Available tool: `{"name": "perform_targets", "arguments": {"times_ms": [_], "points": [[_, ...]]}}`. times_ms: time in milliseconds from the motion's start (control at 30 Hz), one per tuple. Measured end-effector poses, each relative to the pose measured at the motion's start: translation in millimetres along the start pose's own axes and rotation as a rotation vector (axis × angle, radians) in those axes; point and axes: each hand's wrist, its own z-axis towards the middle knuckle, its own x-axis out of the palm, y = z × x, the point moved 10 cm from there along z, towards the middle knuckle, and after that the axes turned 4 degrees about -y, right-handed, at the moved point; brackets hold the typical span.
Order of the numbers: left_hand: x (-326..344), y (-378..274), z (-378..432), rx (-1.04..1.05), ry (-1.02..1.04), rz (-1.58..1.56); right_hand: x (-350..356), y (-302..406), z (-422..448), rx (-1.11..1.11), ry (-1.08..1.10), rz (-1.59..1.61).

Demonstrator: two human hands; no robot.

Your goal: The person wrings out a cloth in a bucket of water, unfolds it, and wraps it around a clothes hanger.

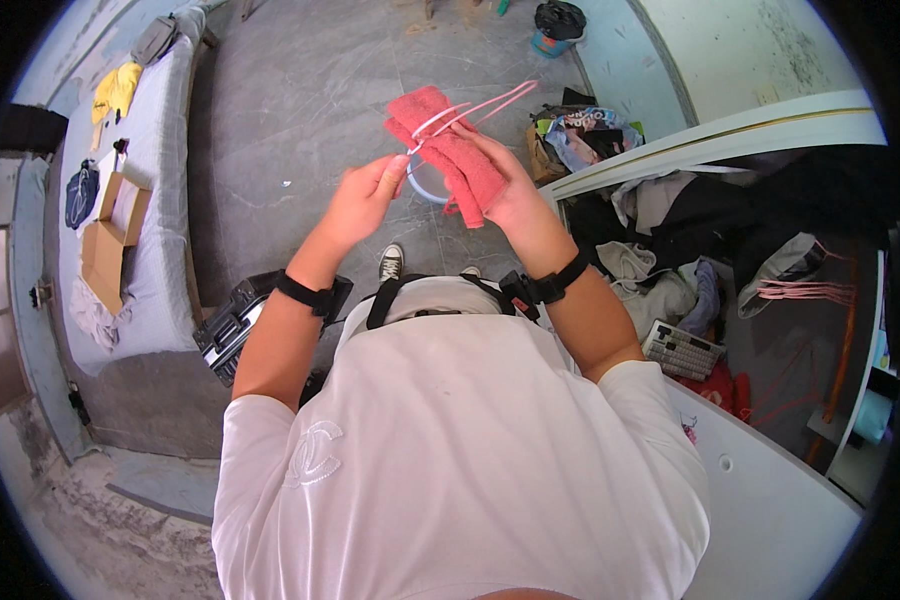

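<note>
Between my two hands is a folded red towel point(461, 161), held up above the floor. A thin pink wire clothes hanger point(495, 103) crosses the towel, its long end pointing away to the upper right. My left hand point(370, 191) pinches the hanger near the towel's left edge. The towel lies in my right hand point(504, 169), whose fingers are partly hidden behind it and the hanger. Below the towel, partly covered by it, a pale blue-rimmed basin point(424, 187) shows on the floor.
On the right an open wardrobe point(780, 450) holds heaped clothes point(645, 277), a white keyboard point(681, 350) and several pink hangers point(806, 291). Bags point(589, 139) and a bin point(553, 41) stand by the wall. At left are a bed point(169, 262) with a cardboard box point(109, 251), and a black case point(232, 322).
</note>
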Motion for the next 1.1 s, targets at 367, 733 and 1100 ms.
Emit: {"name": "perform_targets", "arguments": {"times_ms": [367,733,1100], "points": [[5,3,5,-0.020,0.007,-0.036,16,17,3,-0.194,0.041,-0.233],[9,14,23,-0.113,0.099,-0.144,-13,-23,21,0.045,0.112,0.210],[25,-3,26,-0.171,0.222,-0.293,-7,-8,29,0.068,0.033,0.397]]}}
